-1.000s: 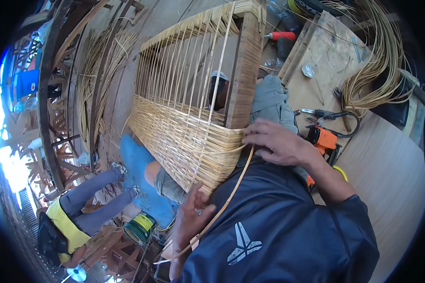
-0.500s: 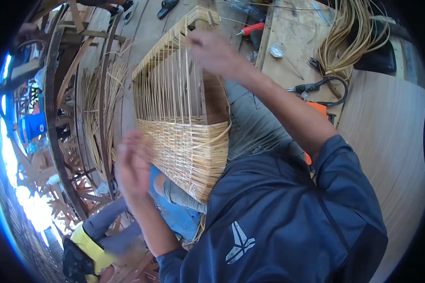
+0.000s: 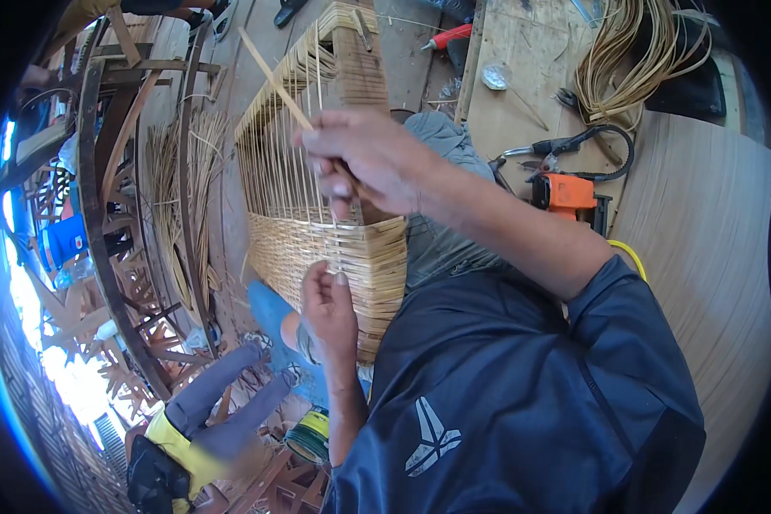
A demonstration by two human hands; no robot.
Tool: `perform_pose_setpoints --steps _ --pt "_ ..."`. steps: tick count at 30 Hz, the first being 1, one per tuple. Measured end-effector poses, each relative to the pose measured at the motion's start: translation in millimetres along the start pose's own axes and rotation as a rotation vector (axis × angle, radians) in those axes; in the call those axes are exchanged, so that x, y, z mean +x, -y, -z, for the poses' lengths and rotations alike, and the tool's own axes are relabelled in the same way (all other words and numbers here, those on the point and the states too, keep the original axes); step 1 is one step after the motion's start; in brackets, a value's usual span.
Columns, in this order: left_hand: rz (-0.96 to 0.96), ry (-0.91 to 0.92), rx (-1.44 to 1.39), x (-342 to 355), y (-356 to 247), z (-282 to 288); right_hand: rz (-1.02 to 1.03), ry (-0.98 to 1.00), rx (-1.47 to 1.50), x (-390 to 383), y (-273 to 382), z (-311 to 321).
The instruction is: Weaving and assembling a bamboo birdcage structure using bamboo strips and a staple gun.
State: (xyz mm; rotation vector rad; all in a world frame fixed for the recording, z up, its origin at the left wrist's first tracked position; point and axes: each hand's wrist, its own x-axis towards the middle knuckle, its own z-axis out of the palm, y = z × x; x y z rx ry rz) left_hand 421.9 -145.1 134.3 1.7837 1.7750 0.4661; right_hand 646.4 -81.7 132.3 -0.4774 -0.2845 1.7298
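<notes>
A tapering wicker piece stands before me, tightly woven below, with bare upright strands above and a brown wooden post on its right. My right hand is closed around a slim wooden stick that points up and left across the strands. Lower down, my left hand has its thumb and fingers drawn together against the woven face, just under the weave's upper edge. Whatever lies between those fingers is too small to make out.
An orange air tool with a black hose lies right of the wicker. Behind it are a cane bundle and a red tube. Wooden frames line the left; a person in yellow is at lower left.
My right hand has come down from the top of the post, and the stick now shows in it. My left hand has moved right onto the weave. The wicker has shifted slightly.
</notes>
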Motion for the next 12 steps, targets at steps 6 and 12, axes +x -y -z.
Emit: perform_pose_setpoints --steps 6,12 --pt "-0.531 0.151 0.444 6 -3 4 -0.15 0.094 0.09 -28 -4 -2" --pt "-0.018 0.553 0.568 -6 -10 43 0.101 0.108 -0.273 -20 8 -14"
